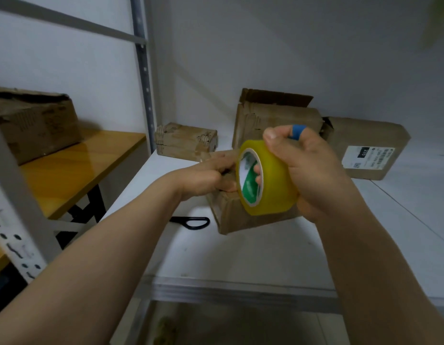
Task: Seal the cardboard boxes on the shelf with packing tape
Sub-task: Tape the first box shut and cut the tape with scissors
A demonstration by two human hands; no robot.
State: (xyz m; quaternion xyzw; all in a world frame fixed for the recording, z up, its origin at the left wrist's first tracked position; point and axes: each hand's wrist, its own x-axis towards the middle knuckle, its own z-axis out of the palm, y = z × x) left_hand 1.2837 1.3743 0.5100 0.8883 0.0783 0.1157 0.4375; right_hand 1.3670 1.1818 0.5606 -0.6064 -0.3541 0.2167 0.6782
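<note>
One closed box (237, 216) on the shelf (241, 255) has the left grip (206, 176) clutching its top, just beside the tape (274, 188) that the right grip (314, 170) clasps.

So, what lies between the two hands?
The yellow tape roll, gripped by the right hand; the left hand holds the box beside it. Head view.

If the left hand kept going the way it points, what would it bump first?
Probably the yellow tape roll, held by the right hand just past the left hand above the box; depth is hard to judge.
</note>
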